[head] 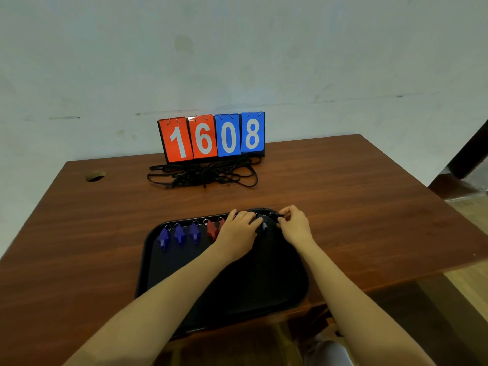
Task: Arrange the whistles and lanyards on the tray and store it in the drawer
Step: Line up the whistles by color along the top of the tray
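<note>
A black tray [158, 270] sits at the near edge of the wooden table [343, 207], centred in front of the person. Along the tray's far rim, whistles lie in one row, their key rings toward the rim: three blue whistles [179, 233] at the far left corner, then two red whistles [211, 229], the second partly hidden by the left hand [239, 229]. A black whistle [264, 223] lies between the two hands near the far right corner. The left hand rests palm down with its fingers bent and its fingertips at the black whistle; whether it grips the whistle cannot be determined. The right hand [294, 224] pinches a small dark part [279, 216] at the tray's far right corner between thumb and curled fingers; the part is too dark to identify. The black lanyards [203, 174] lie in a tangled pile near the table's far edge, just in front of a flip scoreboard [211, 137] reading 1608. A round hole [94, 176] is at the far left corner.
</note>
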`<state>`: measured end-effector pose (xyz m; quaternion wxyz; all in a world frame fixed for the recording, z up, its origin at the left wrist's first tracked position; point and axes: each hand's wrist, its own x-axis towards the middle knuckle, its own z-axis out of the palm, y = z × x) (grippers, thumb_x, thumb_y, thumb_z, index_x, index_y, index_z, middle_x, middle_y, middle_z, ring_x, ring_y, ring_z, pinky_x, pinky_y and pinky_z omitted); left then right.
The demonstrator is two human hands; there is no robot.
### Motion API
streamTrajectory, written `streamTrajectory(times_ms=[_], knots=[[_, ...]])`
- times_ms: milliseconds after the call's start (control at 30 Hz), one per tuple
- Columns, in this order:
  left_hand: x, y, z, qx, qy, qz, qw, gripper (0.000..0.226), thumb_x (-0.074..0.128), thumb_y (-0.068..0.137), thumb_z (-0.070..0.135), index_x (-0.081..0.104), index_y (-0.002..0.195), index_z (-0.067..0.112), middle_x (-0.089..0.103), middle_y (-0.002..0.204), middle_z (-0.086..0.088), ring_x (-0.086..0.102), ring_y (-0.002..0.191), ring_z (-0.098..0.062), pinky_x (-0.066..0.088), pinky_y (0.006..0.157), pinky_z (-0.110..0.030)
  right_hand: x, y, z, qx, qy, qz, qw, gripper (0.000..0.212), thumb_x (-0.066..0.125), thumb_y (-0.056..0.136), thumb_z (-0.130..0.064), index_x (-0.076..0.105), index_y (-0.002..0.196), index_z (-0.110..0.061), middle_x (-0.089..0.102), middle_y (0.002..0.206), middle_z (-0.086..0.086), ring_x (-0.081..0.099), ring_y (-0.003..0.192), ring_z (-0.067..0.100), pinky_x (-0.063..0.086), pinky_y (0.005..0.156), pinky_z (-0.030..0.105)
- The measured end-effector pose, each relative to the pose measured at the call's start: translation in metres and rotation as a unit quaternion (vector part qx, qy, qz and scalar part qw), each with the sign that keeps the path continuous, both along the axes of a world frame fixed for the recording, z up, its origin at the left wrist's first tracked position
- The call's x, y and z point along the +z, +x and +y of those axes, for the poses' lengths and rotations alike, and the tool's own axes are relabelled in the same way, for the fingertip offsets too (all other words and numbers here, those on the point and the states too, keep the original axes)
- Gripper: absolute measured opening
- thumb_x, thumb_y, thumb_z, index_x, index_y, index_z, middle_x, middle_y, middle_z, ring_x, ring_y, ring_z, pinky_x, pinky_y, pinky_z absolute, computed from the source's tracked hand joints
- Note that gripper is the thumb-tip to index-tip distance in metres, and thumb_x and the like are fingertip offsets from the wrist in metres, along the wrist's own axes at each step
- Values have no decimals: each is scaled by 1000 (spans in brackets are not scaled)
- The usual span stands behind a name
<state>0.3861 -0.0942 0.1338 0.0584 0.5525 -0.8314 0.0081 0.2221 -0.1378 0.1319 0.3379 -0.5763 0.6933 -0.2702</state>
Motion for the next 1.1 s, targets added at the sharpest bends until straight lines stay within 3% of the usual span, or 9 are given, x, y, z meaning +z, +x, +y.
streamTrajectory(times_ms=[200, 333, 533, 767, 1100], knots=[[-9, -7, -5, -1, 46, -59, 997, 52, 36, 99, 26, 20, 148, 22, 19, 156, -4, 11, 145, -22, 2, 118, -48, -3, 4, 4, 33, -30, 49, 998, 19, 47, 96, -18, 55, 112, -12, 55, 118, 7, 54, 101, 21, 41, 76, 27], [-12, -5, -6, 3, 58, -71, 996, 52, 36, 99, 26, 19, 148, 23, 19, 156, -5, 11, 146, -22, 0, 117, -50, -5, 3, 9, 55, -95, 85, 990, 20, 42, 96, -9, 59, 104, -13, 60, 111, 6, 57, 88, 21, 43, 69, 29], [-11, -1, 0, 12, 43, -33, 998, 55, 38, 99, 23, 15, 149, 22, 21, 155, -5, 15, 145, -21, -1, 118, -46, -9, 7, 14, 107, -146, 164, 970, 20, 46, 96, -14, 59, 111, -12, 55, 115, 6, 59, 94, 26, 43, 75, 32], [-7, 5, 4, 20, 24, -17, 999, 40, 44, 96, 15, 44, 136, 16, 28, 151, -8, 19, 143, -22, -6, 117, -47, -12, 11, 14, 137, -136, 186, 963, 28, 50, 94, -9, 53, 121, -12, 52, 118, 7, 57, 97, 25, 46, 76, 32], [-6, 0, 5, 29, 4, -13, 1000, 40, 43, 95, 10, 46, 135, 12, 38, 144, -11, 29, 138, -23, -6, 117, -41, -12, 14, 11, 139, -113, 193, 965, 33, 53, 91, -9, 49, 124, -8, 49, 121, 10, 51, 107, 27, 44, 82, 32]])
